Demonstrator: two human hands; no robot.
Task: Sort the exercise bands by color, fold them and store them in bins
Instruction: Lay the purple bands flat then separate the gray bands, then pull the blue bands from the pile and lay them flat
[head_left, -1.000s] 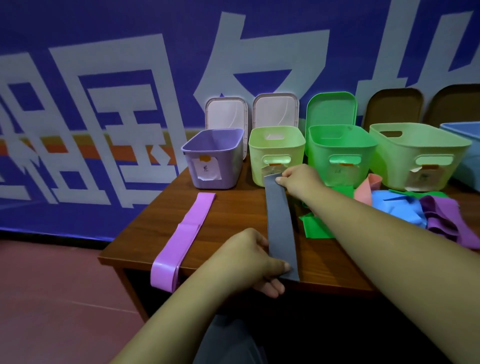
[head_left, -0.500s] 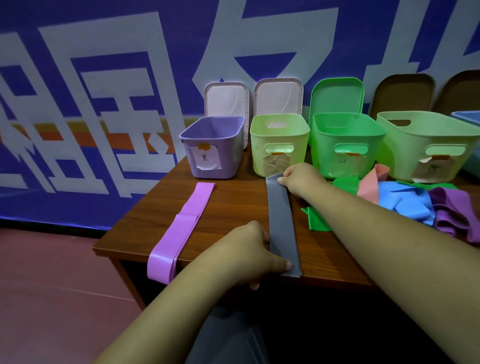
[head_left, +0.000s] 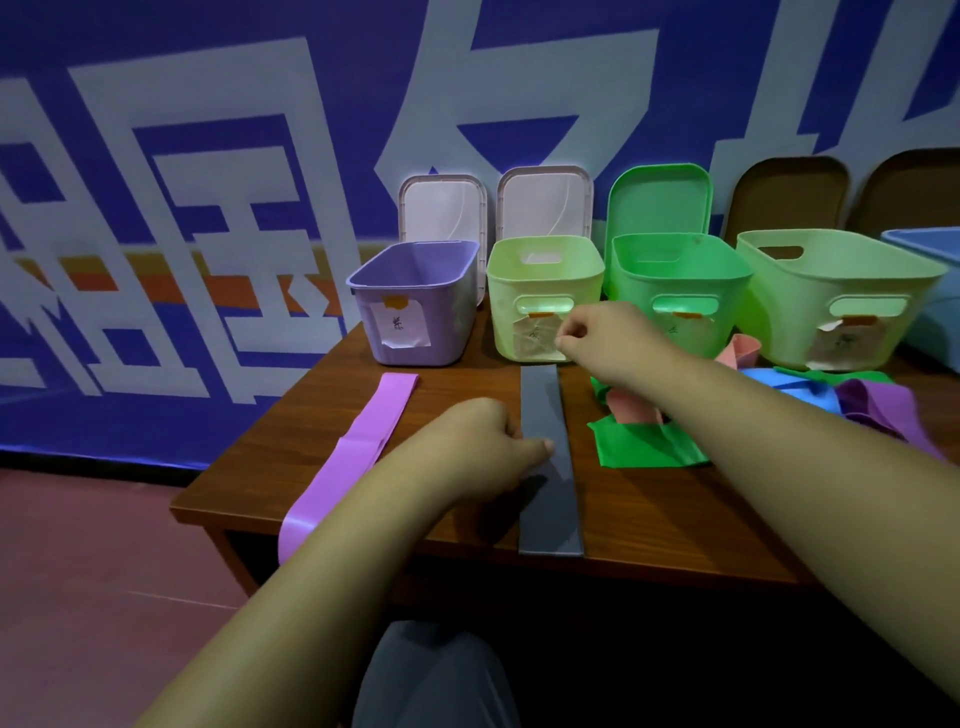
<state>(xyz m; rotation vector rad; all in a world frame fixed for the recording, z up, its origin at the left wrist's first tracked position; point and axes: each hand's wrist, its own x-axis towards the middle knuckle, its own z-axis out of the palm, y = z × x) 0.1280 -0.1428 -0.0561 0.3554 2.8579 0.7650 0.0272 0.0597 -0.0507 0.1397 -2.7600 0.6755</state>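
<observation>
Head view: my left grip (head_left: 488, 441), fingers curled, thumbs the grey band (head_left: 550, 504) mid-length on the worktop (head_left: 467, 389), moved up from its near end. My right grip (head_left: 602, 338), curled and empty, has left the far end.

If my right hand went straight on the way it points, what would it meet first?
Probably the paper label on the pale green bin, just ahead of the right hand; depth is unclear.
</observation>
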